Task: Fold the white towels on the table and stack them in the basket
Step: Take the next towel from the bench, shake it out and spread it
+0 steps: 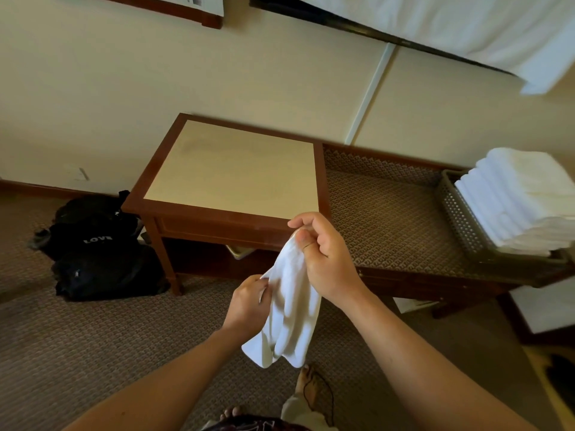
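a white towel (291, 303) is pinched at its top by the right hand (323, 253) and seemingly gripped at one edge by the left hand (249, 301); the basket (460, 213) of folded towels (522, 197) lies well right of both.

The towel (292, 303) is soft white cloth, a bit wrinkly. The desk (230, 209) has a shiny dark wood frame and a smooth, matt cream top. The basket (460, 216) looks like grey plastic full of little holes. The carpet (93, 353) looks rough and woven.
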Demonstrator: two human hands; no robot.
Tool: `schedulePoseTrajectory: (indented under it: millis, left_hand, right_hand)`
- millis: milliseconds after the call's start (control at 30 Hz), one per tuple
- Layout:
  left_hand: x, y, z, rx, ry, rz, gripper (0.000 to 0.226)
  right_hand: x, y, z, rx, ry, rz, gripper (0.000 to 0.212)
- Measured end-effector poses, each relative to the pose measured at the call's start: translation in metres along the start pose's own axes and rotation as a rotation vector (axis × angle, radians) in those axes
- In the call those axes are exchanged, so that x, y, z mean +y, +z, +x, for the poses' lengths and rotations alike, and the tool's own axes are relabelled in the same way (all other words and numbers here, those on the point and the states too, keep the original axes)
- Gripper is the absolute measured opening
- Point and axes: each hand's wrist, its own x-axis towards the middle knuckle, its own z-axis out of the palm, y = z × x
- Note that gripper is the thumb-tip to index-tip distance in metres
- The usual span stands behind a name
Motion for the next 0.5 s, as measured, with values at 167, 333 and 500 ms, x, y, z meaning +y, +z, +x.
schedulePoseTrajectory:
  millis: [167,333,500]
  left_hand:
    - [-0.015,-0.001,-0.01,0.051,-0.043,-0.037,0.023]
    - [-0.027,-0.018,0.003,0.114,-0.192,0.007,0.026]
    - [-0.047,-0.039,0.016,-0.024,-0.332,0.077,0.03]
  right_hand:
    - [-0.01,-0.004,0.0,0.044,-0.011,0.044,0.025]
    - [-0.015,-0.008,-0.003,0.064,-0.017,0.092,0.027]
    - [-0.021,-0.008,-0.002,0.104,-0.044,0.108,0.028]
